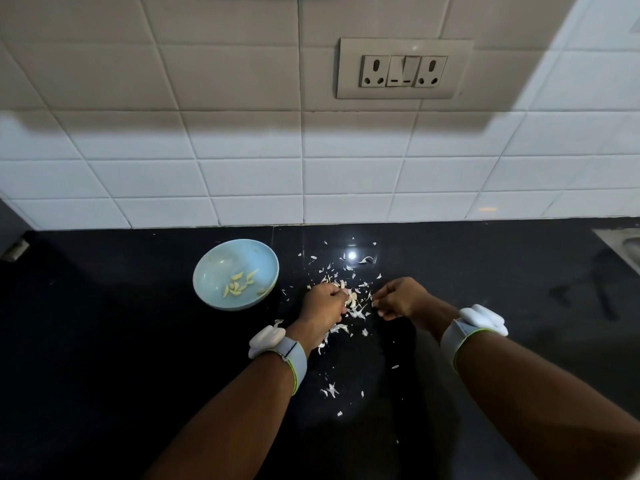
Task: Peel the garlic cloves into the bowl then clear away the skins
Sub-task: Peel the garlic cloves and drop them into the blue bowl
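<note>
A light blue bowl (214,292) stands on the black counter and holds several peeled garlic cloves (239,284). To its right lies a heap of unpeeled cloves and white garlic skins (356,304), with more flakes scattered around it. My left hand (323,304) sits at the heap's left side, its fingers curled round a pale garlic clove (347,293). On the heap's right side, the curled fingertips of my right hand (398,299) pinch together on a small sliver of skin. Both wrists wear grey bands with white devices.
A tiled wall with a switch and socket plate (403,69) rises behind the black counter (138,358). More skin flakes (332,389) lie between my forearms. At the far right edge a pale surface (623,244) adjoins the counter.
</note>
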### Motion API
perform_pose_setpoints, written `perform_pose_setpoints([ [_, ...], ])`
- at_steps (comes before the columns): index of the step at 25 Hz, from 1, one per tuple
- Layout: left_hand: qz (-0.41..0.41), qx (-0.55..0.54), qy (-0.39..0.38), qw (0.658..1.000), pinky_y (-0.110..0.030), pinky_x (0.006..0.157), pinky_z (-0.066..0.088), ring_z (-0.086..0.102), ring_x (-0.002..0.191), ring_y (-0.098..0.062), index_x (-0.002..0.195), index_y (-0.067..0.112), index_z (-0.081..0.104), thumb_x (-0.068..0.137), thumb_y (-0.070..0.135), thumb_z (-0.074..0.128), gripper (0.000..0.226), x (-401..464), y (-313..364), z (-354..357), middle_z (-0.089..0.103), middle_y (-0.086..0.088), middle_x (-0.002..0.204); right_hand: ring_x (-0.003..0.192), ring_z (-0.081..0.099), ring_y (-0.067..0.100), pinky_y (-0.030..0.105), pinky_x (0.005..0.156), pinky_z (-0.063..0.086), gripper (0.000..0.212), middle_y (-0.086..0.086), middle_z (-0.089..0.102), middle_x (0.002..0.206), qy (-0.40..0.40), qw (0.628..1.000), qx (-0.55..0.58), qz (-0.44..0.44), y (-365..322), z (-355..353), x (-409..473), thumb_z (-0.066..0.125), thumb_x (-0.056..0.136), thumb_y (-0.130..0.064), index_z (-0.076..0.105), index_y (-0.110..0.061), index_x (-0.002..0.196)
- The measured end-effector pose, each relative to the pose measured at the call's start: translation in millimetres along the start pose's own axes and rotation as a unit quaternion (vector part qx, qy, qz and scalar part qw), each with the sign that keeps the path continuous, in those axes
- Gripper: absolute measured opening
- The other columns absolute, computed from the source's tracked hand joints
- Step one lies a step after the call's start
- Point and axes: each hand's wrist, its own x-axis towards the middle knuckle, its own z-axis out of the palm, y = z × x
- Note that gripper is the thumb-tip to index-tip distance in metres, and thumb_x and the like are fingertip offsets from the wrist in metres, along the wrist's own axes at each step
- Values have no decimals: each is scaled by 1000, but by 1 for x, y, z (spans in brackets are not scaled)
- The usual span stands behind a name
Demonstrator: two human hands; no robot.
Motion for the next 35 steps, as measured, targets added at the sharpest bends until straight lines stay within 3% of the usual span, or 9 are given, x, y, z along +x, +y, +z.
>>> perform_pose_setpoints([
  [5, -23, 20, -21, 999, -19, 42, 33, 48, 51, -13, 99, -1, 68, 100, 21, 56, 25, 4, 0, -1, 61, -7, 73, 51, 64, 11, 19, 53, 57, 12, 14, 68, 69, -26, 997, 71, -9, 11, -8, -3, 73, 86, 10, 71, -1, 82],
  [12, -26, 99, -41, 994, -20, 43, 36, 52, 55, -18, 95, -2, 68, 98, 32, 59, 36, 8, 7, 0, 63, -7, 72, 53, 63, 17, 23, 49, 57, 18, 24, 69, 84, -12, 1000, -14, -3, 2, -3, 1, 71, 84, 13, 70, -4, 76],
  [18, -27, 97, -31, 994, -17, 41, 35, 51, 54, -18, 97, -4, 67, 98, 34, 59, 38, 13, 3, 3, 63, -7, 71, 54, 64, 19, 26, 56, 59, 19, 6, 69, 57, 22, 987, -159, -31, -8, 4, 0, 73, 83, 0, 73, -15, 70],
  [23, -32, 93, -27, 995, -16, 41, 35, 52, 53, -19, 91, 1, 68, 96, 33, 60, 34, 12, 4, 4, 63, -7, 69, 80, 71, 21, 32, 76, 59, 14, 3, 76, 81, 48, 947, -305, -93, -16, 12, -14, 63, 77, -10, 74, -19, 75],
  [26, -21, 96, -21, 995, -19, 46, 36, 51, 54, -21, 84, 6, 68, 90, 35, 61, 30, 10, 4, 6, 61, -7, 67, 102, 67, 34, 37, 82, 54, 17, 8, 68, 109, 63, 899, -409, -143, -18, 28, -31, 61, 82, -18, 70, -15, 98],
  [28, -10, 92, -14, 996, -25, 53, 38, 51, 58, -21, 81, 7, 67, 87, 37, 60, 31, 7, 4, 7, 61, -7, 68, 103, 66, 35, 38, 82, 51, 19, 11, 65, 112, 77, 890, -421, -157, -16, 32, -33, 62, 87, -21, 67, -11, 102],
  [30, 2, 64, -10, 998, -26, 55, 39, 49, 61, -20, 83, 13, 63, 92, 33, 59, 23, 2, 4, 5, 61, -8, 73, 87, 70, 32, 36, 74, 55, 12, 12, 72, 96, 89, 927, -339, -132, -12, 28, -26, 62, 88, -16, 71, -8, 90],
  [32, 2, 16, -16, 1000, -19, 46, 36, 48, 57, -15, 92, 13, 63, 100, 24, 57, 15, -3, 6, 4, 62, -7, 77, 65, 68, 21, 30, 60, 57, 13, 11, 71, 76, 75, 990, -97, -65, -7, 24, -23, 66, 92, -10, 72, -9, 80],
  [35, -10, -63, -33, 997, -18, 40, 30, 46, 51, -10, 99, 10, 64, 103, 23, 56, 15, -7, 11, 5, 61, -5, 74, 54, 57, 8, 19, 49, 45, 9, 7, 63, 71, 47, 976, 210, -43, -6, 30, -35, 64, 99, -11, 71, -8, 93],
])
